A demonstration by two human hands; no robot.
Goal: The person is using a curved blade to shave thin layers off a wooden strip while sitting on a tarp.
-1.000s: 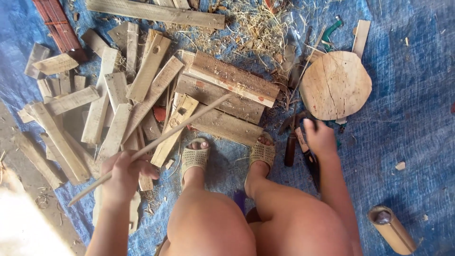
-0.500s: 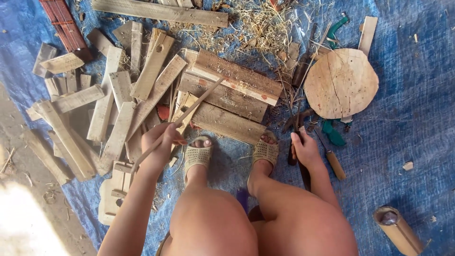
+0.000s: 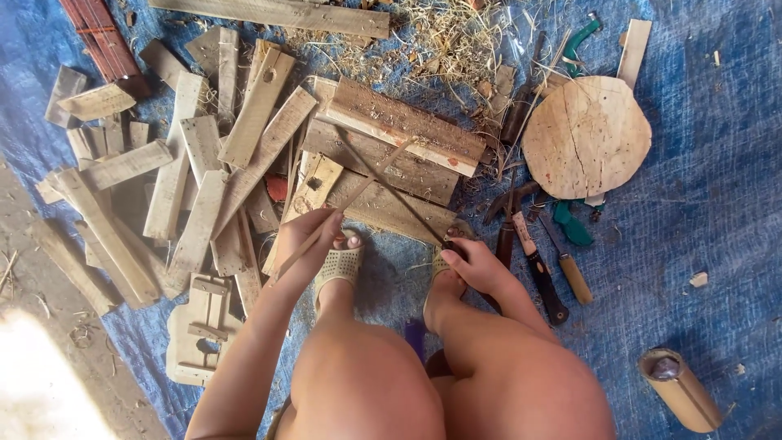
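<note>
Both hands were clenched on tools: the left hand (image 3: pixel 314 232) gripped a thin bamboo strip (image 3: pixel 346 204) that slanted up over the scrap planks (image 3: pixel 195 195), while the right hand (image 3: pixel 472 265) grasped a dark long blade (image 3: pixel 391 191) crossing the strip. Past the right hand, handled tools (image 3: pixel 542 273) lay beside a round wooden block (image 3: pixel 586 134). Farthest right lay a bamboo tube (image 3: pixel 680 389), its contents unclear. Everything rested on a blue tarp (image 3: pixel 709 244) strewn with straw (image 3: pixel 440 33).

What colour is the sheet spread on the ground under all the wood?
Blue: the tarp shows best in the head view, on the right.
</note>
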